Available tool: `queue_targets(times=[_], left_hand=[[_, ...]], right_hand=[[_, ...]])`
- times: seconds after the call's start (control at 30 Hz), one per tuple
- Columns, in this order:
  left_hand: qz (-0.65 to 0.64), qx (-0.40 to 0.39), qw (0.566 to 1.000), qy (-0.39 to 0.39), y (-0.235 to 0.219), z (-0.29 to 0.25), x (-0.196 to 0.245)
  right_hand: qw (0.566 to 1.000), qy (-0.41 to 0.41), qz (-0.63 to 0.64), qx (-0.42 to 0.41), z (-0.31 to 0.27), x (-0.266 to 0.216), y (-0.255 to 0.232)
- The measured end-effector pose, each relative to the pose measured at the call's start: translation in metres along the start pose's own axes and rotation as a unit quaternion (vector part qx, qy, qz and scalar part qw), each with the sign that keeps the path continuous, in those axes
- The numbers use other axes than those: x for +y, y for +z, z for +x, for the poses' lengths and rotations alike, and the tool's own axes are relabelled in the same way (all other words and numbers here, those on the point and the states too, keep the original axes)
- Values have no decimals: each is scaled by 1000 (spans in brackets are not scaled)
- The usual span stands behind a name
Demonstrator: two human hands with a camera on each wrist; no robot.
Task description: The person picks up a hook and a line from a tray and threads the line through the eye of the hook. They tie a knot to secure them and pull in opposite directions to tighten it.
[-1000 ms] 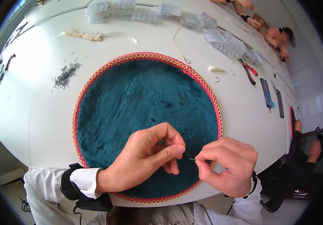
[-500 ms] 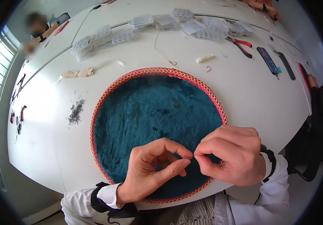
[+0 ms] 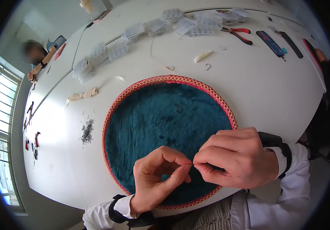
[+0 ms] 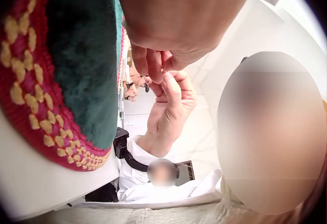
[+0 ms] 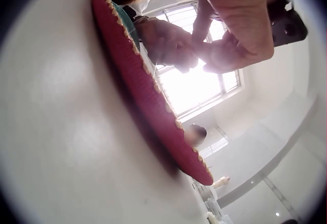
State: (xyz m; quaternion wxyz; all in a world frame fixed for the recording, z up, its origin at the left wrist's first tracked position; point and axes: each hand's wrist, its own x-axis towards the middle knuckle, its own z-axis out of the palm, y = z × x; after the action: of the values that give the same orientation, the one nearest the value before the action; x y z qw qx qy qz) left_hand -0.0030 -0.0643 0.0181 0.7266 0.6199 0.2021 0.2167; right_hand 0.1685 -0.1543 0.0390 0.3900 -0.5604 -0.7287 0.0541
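Observation:
Above the near part of a round pad with teal plush [image 3: 142,119] and a braided red-and-gold rim [image 3: 104,142], my two hands meet fingertip to fingertip. My left hand [image 3: 155,180] pinches a fish hook between thumb and forefinger; only its thin shank showed earlier, and fingertips hide it now. My right hand [image 3: 238,159] pinches a fine pale line at the hook's end, thumb against forefinger. In the left wrist view, the fingertips of the right hand [image 4: 168,114] touch those of the left. Another dark fish hook [image 3: 178,109] lies on the plush beyond the hands.
Left of the pad lie a heap of small hooks [image 3: 87,131] and a wrapped bundle [image 3: 82,94] of pale strands. Clear plastic boxes [image 3: 201,28] line the back. Red-handled pliers [image 3: 241,36] and a dark blue phone-like object [image 3: 269,43] lie at right. A person [image 3: 34,51] sits far left.
My hands have drawn together, closing the gap where the shank and pale line showed. The head view has swung left, so the pad and table appear further right.

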Motion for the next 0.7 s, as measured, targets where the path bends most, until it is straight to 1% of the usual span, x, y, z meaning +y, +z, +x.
queue_targets(times=[0.13,0.3,0.37,0.43,0.57,0.63,0.7], left_hand=[[34,12,999,18,1,0,2],[71,15,997,39,2,0,2],[78,17,996,40,2,0,3],[89,18,996,7,3,0,7],[66,22,998,11,3,1,5],[50,5,999,0,1,0,5],[38,6,999,0,1,0,4]], right_hand=[[999,27,36,-17,0,1,-1],[999,30,40,-11,0,1,1],[999,27,42,-8,0,1,1],[998,35,51,14,0,1,1],[999,29,37,18,1,1,2],[999,34,32,21,1,0,2],[999,31,29,22,2,1,3]])
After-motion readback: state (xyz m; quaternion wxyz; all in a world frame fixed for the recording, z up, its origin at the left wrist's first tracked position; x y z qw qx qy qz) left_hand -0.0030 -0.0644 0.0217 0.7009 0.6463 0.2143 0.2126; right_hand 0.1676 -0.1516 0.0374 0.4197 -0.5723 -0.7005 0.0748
